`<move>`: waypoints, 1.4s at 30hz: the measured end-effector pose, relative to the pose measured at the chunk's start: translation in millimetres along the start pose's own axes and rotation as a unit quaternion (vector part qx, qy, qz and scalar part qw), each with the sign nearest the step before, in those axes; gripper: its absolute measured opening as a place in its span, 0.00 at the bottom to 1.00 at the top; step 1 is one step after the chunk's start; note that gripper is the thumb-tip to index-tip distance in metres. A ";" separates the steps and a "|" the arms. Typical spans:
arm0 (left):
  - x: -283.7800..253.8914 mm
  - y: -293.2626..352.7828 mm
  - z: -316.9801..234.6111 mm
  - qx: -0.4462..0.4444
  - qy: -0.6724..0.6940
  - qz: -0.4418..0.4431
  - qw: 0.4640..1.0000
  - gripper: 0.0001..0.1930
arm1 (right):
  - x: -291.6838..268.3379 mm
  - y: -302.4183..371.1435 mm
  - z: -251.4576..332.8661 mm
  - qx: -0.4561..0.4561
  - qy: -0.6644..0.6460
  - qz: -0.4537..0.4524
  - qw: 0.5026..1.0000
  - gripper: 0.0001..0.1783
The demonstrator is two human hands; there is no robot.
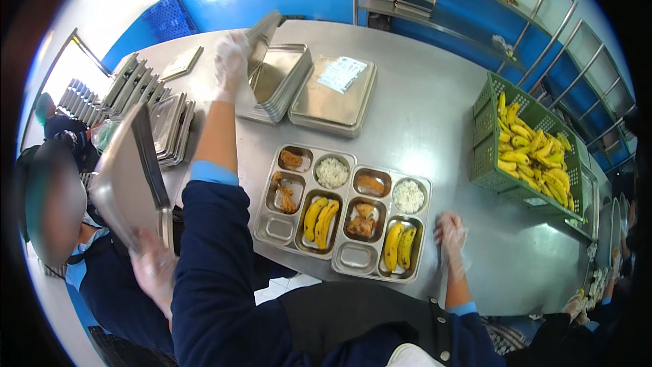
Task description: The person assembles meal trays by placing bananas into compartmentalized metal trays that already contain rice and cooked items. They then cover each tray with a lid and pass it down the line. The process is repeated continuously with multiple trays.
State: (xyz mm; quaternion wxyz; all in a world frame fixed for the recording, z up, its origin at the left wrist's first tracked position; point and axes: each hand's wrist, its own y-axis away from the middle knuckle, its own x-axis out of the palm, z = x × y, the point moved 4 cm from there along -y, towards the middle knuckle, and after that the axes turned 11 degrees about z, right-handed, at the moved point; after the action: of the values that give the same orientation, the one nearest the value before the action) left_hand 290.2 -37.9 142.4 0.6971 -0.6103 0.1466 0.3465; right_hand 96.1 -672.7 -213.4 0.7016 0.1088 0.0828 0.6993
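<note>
My left hand (232, 61), in a clear plastic glove, reaches to the far side of the table and grips a metal tray lid (263, 32). The lid stands tilted over a stack of nested metal lids (291, 78). Gloved too, my right hand (449, 232) rests on the table with curled fingers and nothing visible in them, just right of the food trays. Two compartment trays lie side by side before me: the left tray (277, 225) and the right tray (354, 256). Each holds rice, two bananas, browned pieces of food and one bare compartment.
At right stands a green crate (490, 156) full of bananas (533, 153). A closed metal container (336, 95) with papers on top sits beyond the trays. At left a co-worker's gloved hand (153, 265) holds a metal lid (129, 177), near stacked trays (170, 126).
</note>
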 end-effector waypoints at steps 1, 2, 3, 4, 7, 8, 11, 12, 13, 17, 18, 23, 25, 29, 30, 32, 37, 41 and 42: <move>-24.1 1.1 -10.9 0.044 -0.321 -0.183 0.928 0.12 | 0.5 0.8 10.0 0.021 -0.017 0.017 0.999 0.18; -38.9 5.9 -24.8 0.060 -0.585 -0.337 0.735 0.15 | 0.3 4.4 30.9 -0.049 0.028 -0.022 0.998 0.20; -57.2 7.6 -27.7 0.069 -0.405 -0.289 0.865 0.17 | 4.1 1.6 47.8 -0.076 0.086 -0.069 0.991 0.21; -76.1 18.2 -35.7 0.057 -0.213 -0.244 0.944 0.19 | 8.2 9.3 72.4 -0.152 0.071 -0.065 0.984 0.24; -123.9 65.4 -88.9 -0.005 0.324 -0.087 0.942 0.23 | 51.6 14.1 127.6 -0.234 0.020 0.001 0.972 0.33; -141.7 93.2 -119.6 -0.044 0.347 -0.043 0.936 0.23 | 69.7 16.9 136.8 -0.201 0.009 0.044 0.979 0.42; -193.3 184.4 -211.5 -0.018 0.368 0.077 0.927 0.21 | 115.8 17.6 140.4 -0.044 -0.251 0.122 0.959 0.48; -202.1 214.7 -234.3 -0.013 0.370 0.156 0.916 0.21 | 123.7 17.9 134.0 -0.006 -0.351 0.163 0.922 0.44; -221.5 238.4 -255.3 0.031 0.307 0.186 0.933 0.21 | 106.7 27.5 129.5 -0.055 -0.345 0.004 0.937 0.35; -211.9 310.9 -258.1 -0.013 0.599 0.394 0.697 0.10 | 36.4 64.3 90.7 -0.008 -0.390 0.101 0.915 0.32; -217.4 323.8 -241.9 0.025 0.553 0.375 0.744 0.13 | 20.4 73.2 75.6 0.020 -0.330 0.062 0.942 0.33; -196.5 383.8 -201.6 -0.136 0.441 0.456 0.761 0.22 | 23.9 72.7 27.1 0.065 -0.078 -0.012 0.995 0.34; -177.8 386.2 -203.9 -0.137 0.475 0.433 0.754 0.27 | 61.2 52.3 25.0 0.024 -0.134 0.018 0.991 0.35; -128.6 381.5 -200.5 -0.152 0.544 0.511 0.649 0.35 | 122.3 23.8 29.9 0.030 -0.150 0.037 0.988 0.35; -120.1 383.2 -197.6 -0.150 0.506 0.528 0.666 0.35 | 128.7 22.5 29.7 0.025 -0.104 0.047 0.993 0.36; -108.0 399.0 -194.4 -0.185 0.486 0.609 0.599 0.36 | 133.7 30.1 27.6 -0.040 -0.056 0.100 0.993 0.37; -108.1 406.4 -160.2 -0.210 0.439 0.559 0.671 0.26 | 143.5 65.3 1.0 -0.064 0.190 0.086 0.976 0.39; -107.9 355.2 -116.4 -0.094 0.257 0.506 0.818 0.31 | 250.5 44.4 -6.0 0.053 0.240 0.181 0.952 0.53; -112.1 340.0 -110.5 -0.053 0.174 0.455 0.872 0.35 | 278.0 40.2 -5.5 0.074 0.227 0.215 0.947 0.57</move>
State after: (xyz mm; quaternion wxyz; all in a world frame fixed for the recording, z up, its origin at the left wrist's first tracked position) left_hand 8.9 -172.1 -65.4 0.3923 -0.5623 0.5087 0.5207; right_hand 58.2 -394.7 -197.9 0.4873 0.0146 0.2661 0.8316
